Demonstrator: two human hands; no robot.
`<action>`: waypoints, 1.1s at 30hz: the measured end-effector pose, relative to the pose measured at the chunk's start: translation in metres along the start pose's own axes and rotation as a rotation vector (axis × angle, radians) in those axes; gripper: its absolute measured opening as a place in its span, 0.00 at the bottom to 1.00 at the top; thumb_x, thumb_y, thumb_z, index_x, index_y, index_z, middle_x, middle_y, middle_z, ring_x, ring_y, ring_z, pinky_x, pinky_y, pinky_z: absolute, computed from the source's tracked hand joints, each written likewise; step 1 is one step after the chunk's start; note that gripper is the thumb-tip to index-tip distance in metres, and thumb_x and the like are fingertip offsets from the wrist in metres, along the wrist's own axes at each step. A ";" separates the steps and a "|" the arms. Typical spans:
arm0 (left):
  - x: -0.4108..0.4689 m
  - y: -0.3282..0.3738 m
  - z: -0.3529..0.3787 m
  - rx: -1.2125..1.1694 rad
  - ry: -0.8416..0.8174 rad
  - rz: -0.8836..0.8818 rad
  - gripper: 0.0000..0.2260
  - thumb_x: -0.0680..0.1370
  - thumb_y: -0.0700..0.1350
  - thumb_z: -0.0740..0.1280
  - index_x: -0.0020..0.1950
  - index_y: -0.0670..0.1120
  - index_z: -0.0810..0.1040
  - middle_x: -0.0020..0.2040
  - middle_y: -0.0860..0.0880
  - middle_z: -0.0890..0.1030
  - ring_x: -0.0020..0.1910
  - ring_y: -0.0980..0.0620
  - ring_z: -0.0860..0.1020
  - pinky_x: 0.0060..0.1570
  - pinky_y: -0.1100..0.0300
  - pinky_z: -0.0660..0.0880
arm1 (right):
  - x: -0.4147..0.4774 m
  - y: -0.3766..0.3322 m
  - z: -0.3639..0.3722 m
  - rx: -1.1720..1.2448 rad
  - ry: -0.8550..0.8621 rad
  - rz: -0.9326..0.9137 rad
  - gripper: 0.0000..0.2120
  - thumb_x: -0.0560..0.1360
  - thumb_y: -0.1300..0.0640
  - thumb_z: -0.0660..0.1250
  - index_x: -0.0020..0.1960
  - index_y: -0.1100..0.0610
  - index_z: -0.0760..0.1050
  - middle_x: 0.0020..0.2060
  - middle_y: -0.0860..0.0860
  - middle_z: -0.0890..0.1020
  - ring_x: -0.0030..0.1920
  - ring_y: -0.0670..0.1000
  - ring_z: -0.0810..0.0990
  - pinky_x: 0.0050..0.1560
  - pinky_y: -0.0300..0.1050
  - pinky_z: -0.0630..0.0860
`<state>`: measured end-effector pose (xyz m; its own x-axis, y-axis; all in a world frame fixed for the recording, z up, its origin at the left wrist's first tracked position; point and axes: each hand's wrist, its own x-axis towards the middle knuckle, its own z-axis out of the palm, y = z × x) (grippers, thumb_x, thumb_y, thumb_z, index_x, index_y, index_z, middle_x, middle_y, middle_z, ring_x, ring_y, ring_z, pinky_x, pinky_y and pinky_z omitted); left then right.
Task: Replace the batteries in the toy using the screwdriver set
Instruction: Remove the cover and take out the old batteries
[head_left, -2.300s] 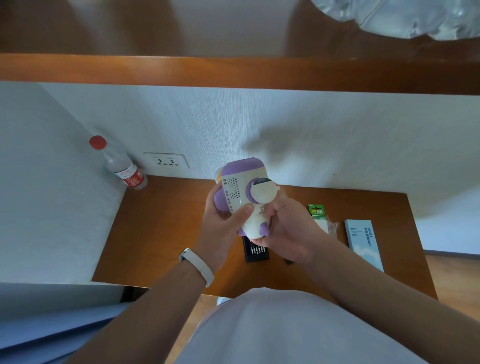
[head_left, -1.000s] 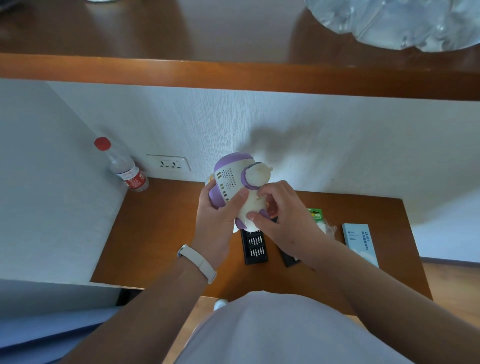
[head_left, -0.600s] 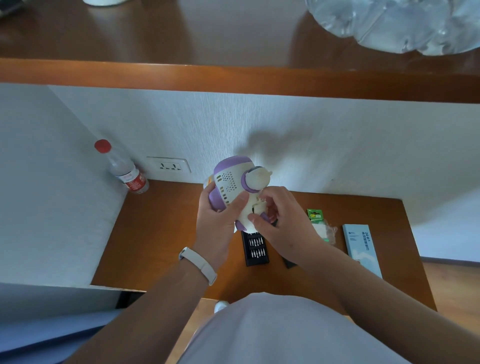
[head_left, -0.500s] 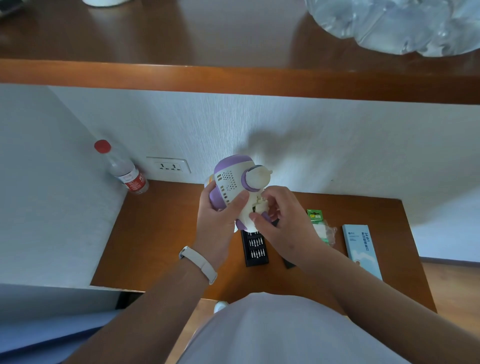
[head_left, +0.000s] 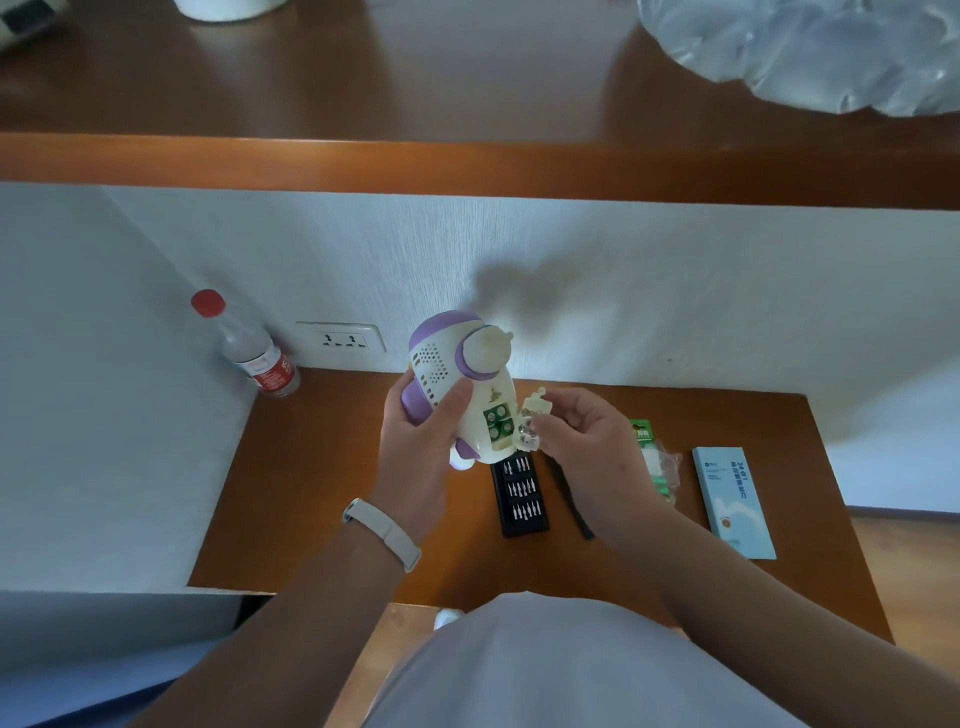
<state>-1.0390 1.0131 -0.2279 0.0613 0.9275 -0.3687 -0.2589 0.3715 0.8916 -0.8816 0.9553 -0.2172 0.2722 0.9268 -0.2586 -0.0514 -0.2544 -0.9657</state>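
My left hand (head_left: 421, 436) grips the white and purple toy (head_left: 457, 379) above the wooden desk, its back turned to me. The battery compartment (head_left: 496, 422) stands uncovered, with button cells visible on a green board. My right hand (head_left: 582, 441) pinches the small cream battery cover (head_left: 531, 423) just to the right of the opening. Below the toy the black tray of screwdriver bits (head_left: 519, 493) lies open on the desk. A dark screwdriver handle (head_left: 571, 499) lies beside it, partly hidden by my right wrist. A green pack of batteries (head_left: 649, 452) lies further right.
A light blue box (head_left: 732, 501) lies at the desk's right side. A plastic bottle with a red cap (head_left: 249, 348) stands in the back left corner next to a wall socket (head_left: 340, 338). A wooden shelf (head_left: 467, 161) overhangs the desk.
My right hand has pulled the battery cover off the toy and moved it to the right, exposing the cells. The left hand has kept hold of the toy.
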 end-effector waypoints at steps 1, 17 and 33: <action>0.000 0.000 -0.003 -0.003 -0.004 -0.009 0.36 0.64 0.51 0.77 0.70 0.48 0.71 0.59 0.45 0.83 0.58 0.44 0.84 0.55 0.44 0.83 | 0.000 0.001 0.002 0.001 0.003 0.036 0.08 0.75 0.58 0.69 0.53 0.47 0.81 0.47 0.47 0.87 0.49 0.50 0.86 0.52 0.51 0.83; 0.016 0.006 -0.100 0.010 -0.018 -0.063 0.32 0.71 0.49 0.73 0.74 0.46 0.68 0.65 0.40 0.79 0.64 0.37 0.79 0.62 0.31 0.75 | 0.038 0.071 0.047 -0.370 0.027 0.233 0.06 0.77 0.49 0.67 0.48 0.47 0.83 0.35 0.42 0.83 0.35 0.44 0.78 0.31 0.35 0.70; 0.025 0.004 -0.150 0.060 -0.034 -0.125 0.29 0.75 0.48 0.70 0.74 0.42 0.69 0.66 0.34 0.78 0.64 0.35 0.79 0.63 0.29 0.74 | 0.103 0.147 0.078 -0.926 -0.158 0.211 0.10 0.78 0.52 0.64 0.43 0.57 0.78 0.35 0.51 0.80 0.37 0.50 0.77 0.35 0.44 0.69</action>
<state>-1.1829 1.0315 -0.2733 0.1226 0.8743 -0.4697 -0.1896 0.4852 0.8536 -0.9366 1.0349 -0.3878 0.2084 0.8465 -0.4899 0.7128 -0.4744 -0.5165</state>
